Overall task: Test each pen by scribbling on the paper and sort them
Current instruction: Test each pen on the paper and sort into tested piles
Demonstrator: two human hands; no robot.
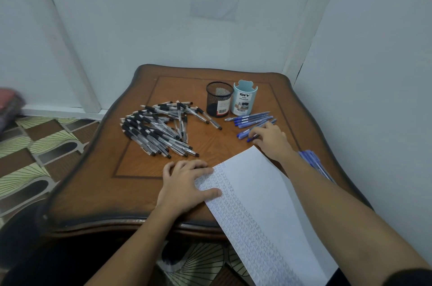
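Wooden table (140,164), set in a white-walled corner, is carrying the lot. Black-grip pens (159,129) are lying heaped left of centre. Blue pens (252,119) are lying fanned just beside a black mesh cup (219,98) and a pale blue organiser cup (244,101). Paper (268,204), scribbled along its left strip, is overhanging the near edge. Left hand (184,183) is pressing flat on its edge, fingers straight. Right hand (272,139) is touching one blue pen (251,139) with bent fingertips; grip cannot be told.
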